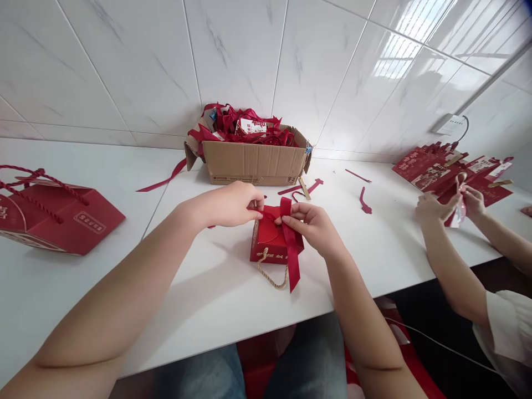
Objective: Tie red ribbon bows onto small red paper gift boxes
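Note:
A small red box (270,238) with gold lettering stands on the white table, its twisted gold cord handle (272,281) hanging down the near side. Red ribbon (292,255) lies across the top of the box, one tail reaching down past its front right corner. My left hand (239,204) pinches the ribbon at the box's back left. At the right of the top, my right hand (310,224) holds the ribbon between thumb and fingers.
Behind the box, a cardboard carton (253,160) holds red ribbons. A large red gift box (62,216) is at left. Ribbon scraps (364,200) lie at right. Further right, a person's hands (436,208) work beside red boxes (432,166).

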Tool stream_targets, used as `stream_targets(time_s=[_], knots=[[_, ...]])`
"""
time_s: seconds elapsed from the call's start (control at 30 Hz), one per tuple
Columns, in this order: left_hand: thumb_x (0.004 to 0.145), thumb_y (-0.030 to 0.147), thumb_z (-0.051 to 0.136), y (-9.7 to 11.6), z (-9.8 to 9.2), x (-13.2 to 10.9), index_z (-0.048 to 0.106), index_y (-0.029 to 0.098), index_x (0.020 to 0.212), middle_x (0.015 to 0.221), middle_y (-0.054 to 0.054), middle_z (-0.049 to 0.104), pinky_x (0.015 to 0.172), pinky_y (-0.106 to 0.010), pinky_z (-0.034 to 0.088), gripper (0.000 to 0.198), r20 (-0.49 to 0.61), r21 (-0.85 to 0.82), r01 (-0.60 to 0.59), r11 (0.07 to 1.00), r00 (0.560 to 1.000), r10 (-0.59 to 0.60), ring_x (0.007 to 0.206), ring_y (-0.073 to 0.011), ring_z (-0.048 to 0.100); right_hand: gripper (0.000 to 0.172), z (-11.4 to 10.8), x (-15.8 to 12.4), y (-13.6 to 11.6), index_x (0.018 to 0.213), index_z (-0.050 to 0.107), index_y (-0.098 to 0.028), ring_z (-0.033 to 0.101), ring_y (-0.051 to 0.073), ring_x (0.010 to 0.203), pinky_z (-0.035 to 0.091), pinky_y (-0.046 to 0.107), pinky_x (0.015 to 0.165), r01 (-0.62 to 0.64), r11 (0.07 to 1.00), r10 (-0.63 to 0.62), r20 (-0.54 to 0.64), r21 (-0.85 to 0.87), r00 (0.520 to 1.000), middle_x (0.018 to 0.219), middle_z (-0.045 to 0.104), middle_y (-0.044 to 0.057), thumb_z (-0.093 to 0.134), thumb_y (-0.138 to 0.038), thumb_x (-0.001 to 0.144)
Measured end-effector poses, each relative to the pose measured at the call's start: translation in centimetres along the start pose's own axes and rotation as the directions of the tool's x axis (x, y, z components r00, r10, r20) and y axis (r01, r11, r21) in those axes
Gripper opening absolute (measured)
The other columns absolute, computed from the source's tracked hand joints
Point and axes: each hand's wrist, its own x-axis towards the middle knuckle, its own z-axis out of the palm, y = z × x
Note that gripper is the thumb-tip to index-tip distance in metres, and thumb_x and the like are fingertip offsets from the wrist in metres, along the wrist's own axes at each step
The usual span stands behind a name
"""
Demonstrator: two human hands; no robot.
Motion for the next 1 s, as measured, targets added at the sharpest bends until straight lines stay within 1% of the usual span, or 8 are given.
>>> stream_targets(time_s=[0.2,0.37,0.57,0.73,0.77,0.87,0.93,1.0], knots=[[0.084,0.031,0.048,0.9,-0.5,-1.2,0.069,0.027,0.08,0.082,0.002,0.068,0.056,-0.027,0.037,0.021,-0.101,0.0,-0.268,0.963,0.958,0.267,0.063,-0.015,0.057,0.014,0.9,0.3,-1.5,0.072,0.076,-0.019,0.064,0.014,0.066,0.049,0.026,0.058,-0.089,0.984,0.078,-0.075,-0.153,0.994,0.075,0.074,0.003,0.062,-0.022,0.073],[0.088,0.024,0.043,1.7,0.9,0.0,0.07,0.023,0.084,0.09,-0.002,0.066,0.066,-0.026,0.041,0.028,-0.236,0.028,-0.417,0.908,0.88,0.412,0.078,-0.0151,0.059,0.016,1.8,0.2,-1.4,0.069,0.075,-0.019,0.057,0.013,0.057,0.042,0.025,0.049,0.031,0.953,-0.048,-0.048,-0.301,0.998,0.064,0.068,0.0,0.059,-0.022,0.073],[0.085,0.031,0.054,1.3,2.2,1.6,0.072,0.024,0.087,0.092,-0.002,0.064,0.069,-0.028,0.041,0.019,-0.373,0.004,-0.399,0.917,0.85,0.371,0.078,-0.0158,0.058,0.028,1.8,-0.1,-0.8,0.066,0.07,-0.017,0.055,0.013,0.057,0.041,0.025,0.049,0.114,0.942,-0.122,-0.006,-0.315,0.993,0.065,0.068,0.002,0.06,-0.039,0.08],[0.079,0.031,0.063,0.7,2.1,2.2,0.064,0.019,0.09,0.102,-0.009,0.061,0.089,-0.041,0.037,0.017,-0.698,0.181,-0.136,0.974,0.68,0.224,0.103,-0.0276,0.051,0.037,1.6,1.8,0.0,0.063,0.067,-0.017,0.053,0.012,0.056,0.039,0.025,0.051,0.106,0.962,-0.139,-0.119,-0.253,0.983,0.065,0.068,0.003,0.059,-0.048,0.08],[0.079,0.034,0.062,0.5,1.9,2.3,0.062,0.018,0.087,0.099,-0.009,0.061,0.087,-0.04,0.038,0.018,-0.691,0.128,-0.12,0.984,0.701,0.175,0.099,-0.0266,0.052,0.037,1.6,2.1,0.1,0.063,0.067,-0.017,0.053,0.012,0.057,0.039,0.025,0.052,0.105,0.967,-0.138,-0.13,-0.232,0.982,0.065,0.068,0.003,0.06,-0.049,0.08],[0.079,0.046,0.059,0.0,1.5,2.3,0.056,0.019,0.074,0.077,-0.004,0.062,0.065,-0.03,0.04,0.028,-0.47,-0.138,-0.116,0.984,0.882,0.038,0.07,-0.0177,0.054,0.037,1.5,2.7,0.4,0.063,0.066,-0.018,0.054,0.013,0.058,0.04,0.025,0.054,0.107,0.974,-0.136,-0.139,-0.2,0.981,0.066,0.068,0.002,0.061,-0.051,0.079],[0.079,0.052,0.057,-0.3,1.4,2.3,0.051,0.019,0.062,0.061,-0.001,0.056,0.054,-0.029,0.034,0.037,-0.413,-0.196,-0.075,0.978,0.911,-0.013,0.055,-0.0136,0.046,0.039,1.5,2.6,0.6,0.062,0.066,-0.017,0.053,0.012,0.057,0.04,0.025,0.054,0.11,0.975,-0.137,-0.136,-0.192,0.981,0.064,0.066,0.002,0.061,-0.052,0.079],[0.081,0.055,0.052,-0.4,1.5,2.4,0.046,0.019,0.054,0.051,0.001,0.047,0.05,-0.03,0.028,0.046,-0.443,-0.176,-0.06,0.983,0.896,-0.024,0.048,-0.0115,0.038,0.039,1.7,2.3,0.8,0.064,0.067,-0.018,0.052,0.012,0.057,0.04,0.026,0.053,0.115,0.977,-0.141,-0.139,-0.18,0.98,0.064,0.066,0.002,0.061,-0.053,0.079]])
